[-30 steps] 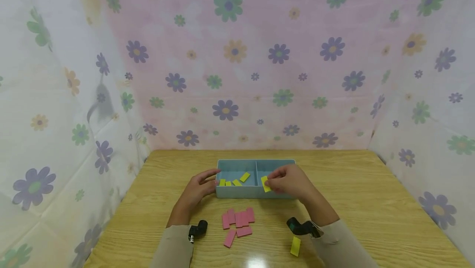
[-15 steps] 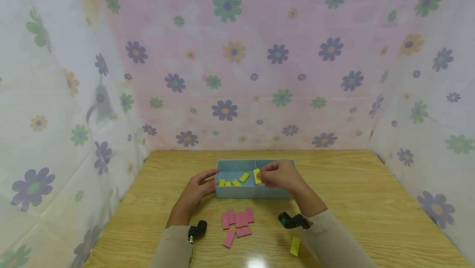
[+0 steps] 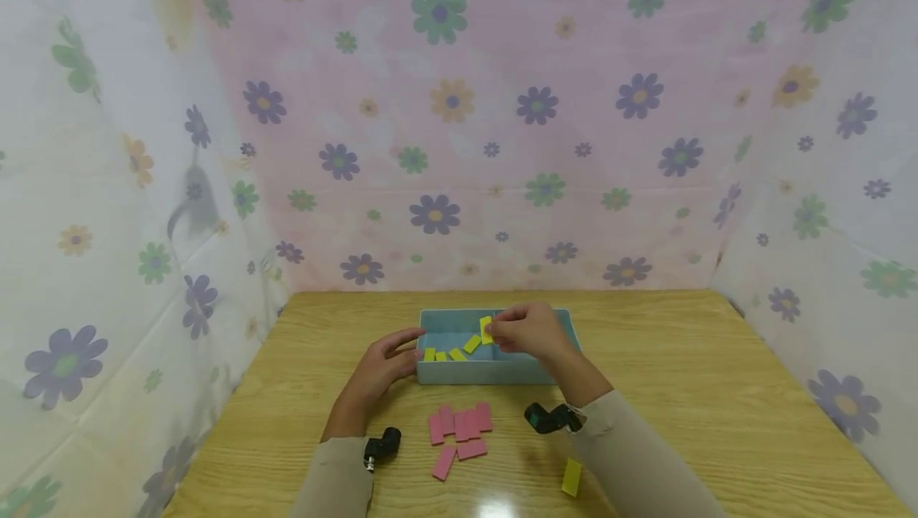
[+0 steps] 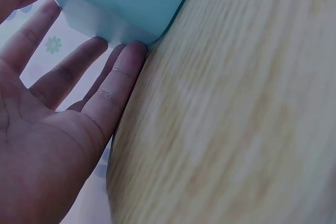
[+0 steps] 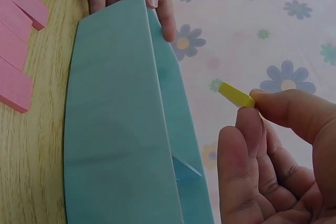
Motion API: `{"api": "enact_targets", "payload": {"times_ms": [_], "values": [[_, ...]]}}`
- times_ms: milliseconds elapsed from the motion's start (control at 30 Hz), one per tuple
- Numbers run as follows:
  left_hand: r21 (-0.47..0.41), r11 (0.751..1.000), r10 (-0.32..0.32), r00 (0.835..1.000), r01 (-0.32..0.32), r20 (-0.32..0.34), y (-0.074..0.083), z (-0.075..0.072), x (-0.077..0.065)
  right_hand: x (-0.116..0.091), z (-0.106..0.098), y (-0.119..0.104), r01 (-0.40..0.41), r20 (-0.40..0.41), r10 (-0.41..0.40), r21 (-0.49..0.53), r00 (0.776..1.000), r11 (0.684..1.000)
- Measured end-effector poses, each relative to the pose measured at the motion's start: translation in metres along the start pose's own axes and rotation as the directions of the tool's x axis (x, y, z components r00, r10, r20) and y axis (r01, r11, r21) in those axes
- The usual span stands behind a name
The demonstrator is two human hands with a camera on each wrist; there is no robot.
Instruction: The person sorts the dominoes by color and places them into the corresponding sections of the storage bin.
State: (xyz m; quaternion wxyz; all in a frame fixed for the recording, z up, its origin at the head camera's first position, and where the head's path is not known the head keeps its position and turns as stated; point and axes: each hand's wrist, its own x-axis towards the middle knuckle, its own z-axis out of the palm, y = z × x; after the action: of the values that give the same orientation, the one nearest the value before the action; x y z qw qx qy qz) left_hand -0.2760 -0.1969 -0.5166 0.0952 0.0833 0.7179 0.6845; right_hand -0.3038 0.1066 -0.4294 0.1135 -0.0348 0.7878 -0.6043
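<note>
Yellow shows at the tips of the right hand: a small block pinched by one end between thumb and index finger. The rest of it sticks out past the fingertips, on the side toward the left hand. The right wrist view shows the pinch plainly, the thumb against one side and the index fingertip against the other, with the remaining fingers loosely bent and the block apart from the walls of the box. From the head, the block appears over the box, about in line with the divider.

The left hand grasps nothing. Its fingers, spread and extended, touch the box's left end, some at the rim and others lower on the outer wall.

In the left compartment lie four yellow pieces, three along the front wall and one farther back, near the held block. Pink pieces lie in a cluster on the table in front of the box. A lone yellow one lies beside the right sleeve.
</note>
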Motion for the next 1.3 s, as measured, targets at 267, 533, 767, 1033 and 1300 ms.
{"api": "enact_targets", "payload": {"times_ms": [267, 533, 767, 1033, 1300], "values": [[-0.013, 1.0, 0.005, 1.0, -0.005, 0.005, -0.001, -0.002, 0.005, 0.009, 0.006, -0.001, -0.006, -0.015, 0.006, 0.003, 1.0, 1.0], [-0.009, 1.0, 0.003, 1.0, -0.003, -0.001, -0.001, -0.002, 0.004, 0.015, 0.012, -0.001, -0.024, -0.019, 0.024, -0.009, 1.0, 1.0], [-0.018, 1.0, -0.001, 1.0, 0.001, 0.007, 0.0, -0.002, 0.002, 0.021, 0.016, -0.001, -0.031, -0.021, 0.031, -0.006, 0.999, 1.0], [-0.017, 1.0, 0.006, 1.0, -0.006, 0.003, -0.002, -0.001, 0.001, 0.025, 0.024, 0.0, -0.038, -0.014, 0.038, -0.009, 0.999, 0.999], [-0.011, 1.0, -0.01, 1.0, 0.01, 0.001, -0.002, -0.001, 0.002, 0.032, 0.028, -0.002, -0.069, -0.036, 0.068, -0.036, 0.997, 0.997]]}}
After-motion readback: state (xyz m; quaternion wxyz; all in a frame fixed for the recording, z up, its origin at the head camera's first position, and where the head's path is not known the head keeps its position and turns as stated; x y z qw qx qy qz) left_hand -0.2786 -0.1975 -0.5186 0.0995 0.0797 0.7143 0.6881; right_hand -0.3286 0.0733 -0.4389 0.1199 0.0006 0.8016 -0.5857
